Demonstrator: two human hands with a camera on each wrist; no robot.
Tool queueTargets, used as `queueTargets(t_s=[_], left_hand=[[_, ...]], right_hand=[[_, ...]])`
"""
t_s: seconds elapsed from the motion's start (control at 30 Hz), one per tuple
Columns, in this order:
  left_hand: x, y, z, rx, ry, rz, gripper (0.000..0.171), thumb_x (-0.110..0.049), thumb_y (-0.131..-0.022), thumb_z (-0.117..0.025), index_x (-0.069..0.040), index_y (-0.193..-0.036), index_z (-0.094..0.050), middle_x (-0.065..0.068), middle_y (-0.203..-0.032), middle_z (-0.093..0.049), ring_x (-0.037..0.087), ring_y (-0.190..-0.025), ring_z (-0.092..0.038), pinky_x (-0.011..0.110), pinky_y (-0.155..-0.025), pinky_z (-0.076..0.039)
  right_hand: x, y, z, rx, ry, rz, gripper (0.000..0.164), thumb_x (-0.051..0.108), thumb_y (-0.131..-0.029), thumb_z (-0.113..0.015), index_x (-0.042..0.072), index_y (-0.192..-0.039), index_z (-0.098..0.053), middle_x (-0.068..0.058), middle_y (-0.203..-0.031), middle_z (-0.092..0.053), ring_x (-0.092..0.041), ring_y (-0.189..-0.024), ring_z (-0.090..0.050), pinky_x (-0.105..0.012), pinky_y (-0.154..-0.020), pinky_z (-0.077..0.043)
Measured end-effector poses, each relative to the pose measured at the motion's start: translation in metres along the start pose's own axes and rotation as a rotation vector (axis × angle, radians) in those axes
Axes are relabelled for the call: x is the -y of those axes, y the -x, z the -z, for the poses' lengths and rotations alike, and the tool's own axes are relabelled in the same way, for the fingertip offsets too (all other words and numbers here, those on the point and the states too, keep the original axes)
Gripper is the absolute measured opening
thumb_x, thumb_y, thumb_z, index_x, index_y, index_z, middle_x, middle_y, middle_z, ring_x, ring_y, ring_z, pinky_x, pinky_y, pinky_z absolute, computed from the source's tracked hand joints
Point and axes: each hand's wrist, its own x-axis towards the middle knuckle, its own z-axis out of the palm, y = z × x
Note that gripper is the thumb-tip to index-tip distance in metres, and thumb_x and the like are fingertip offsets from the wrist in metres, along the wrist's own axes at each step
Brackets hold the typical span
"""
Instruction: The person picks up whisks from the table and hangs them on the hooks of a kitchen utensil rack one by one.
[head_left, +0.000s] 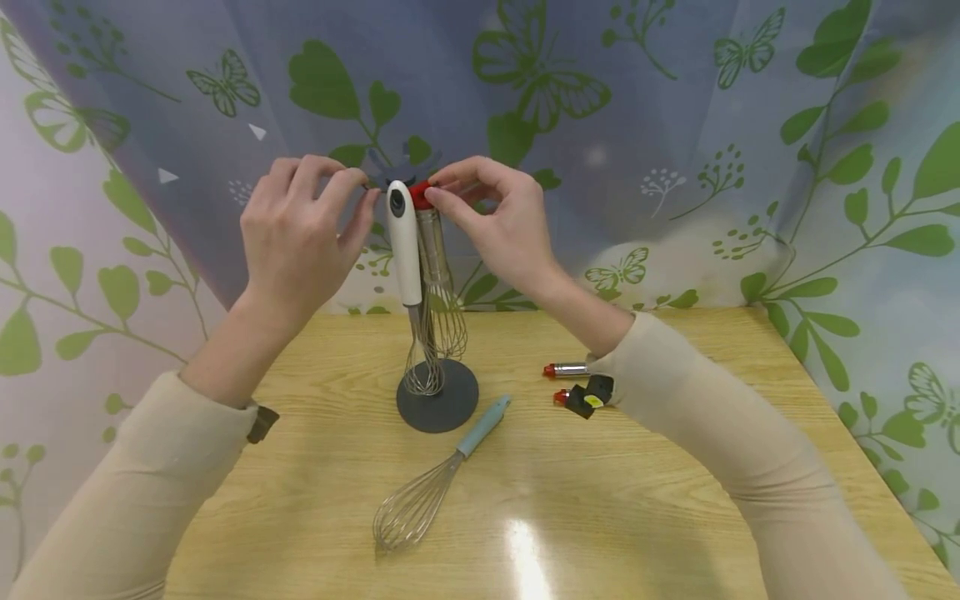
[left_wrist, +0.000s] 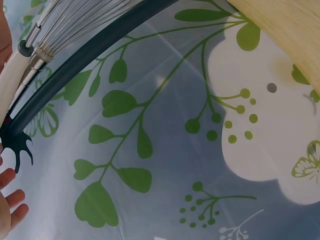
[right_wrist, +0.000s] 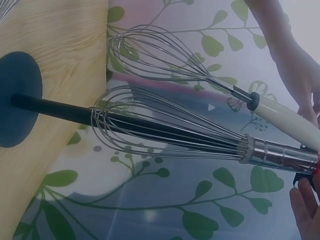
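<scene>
A dark whisk stand stands upright, with hooks at its top. From it hang a white-handled whisk at the near side and a metal-handled whisk with a red end cap. My right hand pinches the red cap between thumb and fingers, up at hook height. My left hand is raised left of the white handle, its thumb and index finger pinching a thin dark hook arm of the stand. Both wire heads hang above the round base.
A light-blue-handled whisk lies on the wooden table in front of the stand. Two red-tipped metal handles lie at the right, partly hidden by my right forearm and wrist camera. A leaf-patterned curtain hangs behind.
</scene>
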Motion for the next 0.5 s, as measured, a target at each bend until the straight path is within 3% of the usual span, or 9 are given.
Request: queueTargets(t_s=[0.23,0.5], left_hand=[[0.0007,0.0004,0.0004,0.012,0.007,0.021,0.022,-0.023,-0.105,-0.062,-0.003,-0.103,-0.072,0.019,-0.100,-0.073,0.043,-0.091,-0.066,0.054,-0.072,-0.056],[0.0002,0.0004,0.0022,0.011,0.033,0.046,0.020,-0.022,-0.103,-0.066,-0.003,-0.104,-0.074,0.019,-0.099,-0.074,0.043,-0.092,-0.066,0.054,-0.073,-0.056]], right_hand=[[0.0023,0.0021,-0.0014,-0.021,0.039,0.056,0.015,0.012,-0.096,-0.076,0.002,-0.108,-0.078,-0.015,-0.102,-0.078,-0.019,-0.083,-0.072,-0.022,-0.059,-0.053],[-0.0008,0.0008,0.0048,-0.042,0.088,0.123,0.016,0.014,-0.094,-0.079,0.003,-0.106,-0.079,-0.012,-0.101,-0.076,-0.018,-0.081,-0.073,-0.021,-0.069,-0.060]])
